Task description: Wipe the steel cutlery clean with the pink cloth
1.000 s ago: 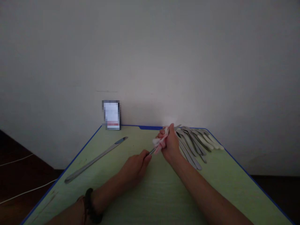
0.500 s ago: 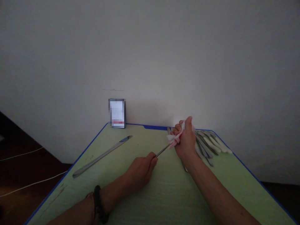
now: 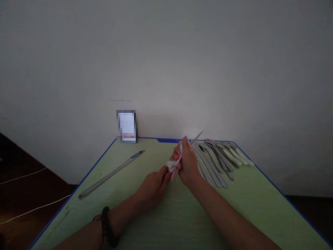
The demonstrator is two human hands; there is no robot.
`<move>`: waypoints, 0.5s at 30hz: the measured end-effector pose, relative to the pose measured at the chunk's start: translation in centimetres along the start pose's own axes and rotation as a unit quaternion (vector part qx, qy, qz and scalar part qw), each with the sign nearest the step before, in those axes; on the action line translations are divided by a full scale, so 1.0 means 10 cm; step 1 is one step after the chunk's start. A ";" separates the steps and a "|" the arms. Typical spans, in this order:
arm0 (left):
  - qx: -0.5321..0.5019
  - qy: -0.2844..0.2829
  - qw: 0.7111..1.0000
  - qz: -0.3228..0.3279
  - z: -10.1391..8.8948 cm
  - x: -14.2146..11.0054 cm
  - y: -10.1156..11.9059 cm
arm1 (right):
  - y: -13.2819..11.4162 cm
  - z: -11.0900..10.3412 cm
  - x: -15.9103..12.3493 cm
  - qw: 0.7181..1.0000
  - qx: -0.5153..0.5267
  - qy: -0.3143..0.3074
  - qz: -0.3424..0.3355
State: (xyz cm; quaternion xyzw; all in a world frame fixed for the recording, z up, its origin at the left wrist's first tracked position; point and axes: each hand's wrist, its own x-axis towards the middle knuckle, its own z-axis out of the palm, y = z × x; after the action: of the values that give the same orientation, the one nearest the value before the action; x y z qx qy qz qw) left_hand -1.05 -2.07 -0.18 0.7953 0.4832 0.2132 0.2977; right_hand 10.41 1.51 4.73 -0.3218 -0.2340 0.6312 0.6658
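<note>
My left hand, closed, grips one end of a metal table knife. Its narrow pointed tip sticks out beyond my right hand; the middle is hidden. Around the knife my right hand is closed on a pink and white cloth, thumb pointing up. The two hands nearly touch. Just right of them lie several pieces of metal cutlery, side by side, with spoons and forks behind. Another table knife lies alone at the left, slanting toward the back.
A lit phone, blurred out, leans on the wall at the back left. Cutlery with white handles lies at the right rear. The green table has a blue edge. White cables run at the left.
My right hand has slid the cloth along the knife toward my left hand. The tip now shows beyond it, and the cutlery it covered is visible.
</note>
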 end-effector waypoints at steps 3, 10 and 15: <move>-0.046 0.003 0.999 0.015 -0.04 -0.02 0.00 | -0.26 0.04 0.06 1.000 0.002 0.004 -0.027; -0.017 -0.054 0.998 0.021 -0.02 -0.03 -0.02 | -0.78 0.12 0.02 0.989 -0.031 -0.004 -0.146; 0.024 -0.049 0.998 0.032 0.03 -0.03 -0.03 | -0.48 0.15 -0.08 0.991 -0.041 -0.044 -0.120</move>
State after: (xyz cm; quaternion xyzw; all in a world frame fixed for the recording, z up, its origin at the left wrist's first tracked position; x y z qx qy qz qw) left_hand -1.19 -2.37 -0.64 0.8269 0.4467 0.1717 0.2952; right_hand 12.60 0.94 9.34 -0.2905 -0.3258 0.5501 0.7119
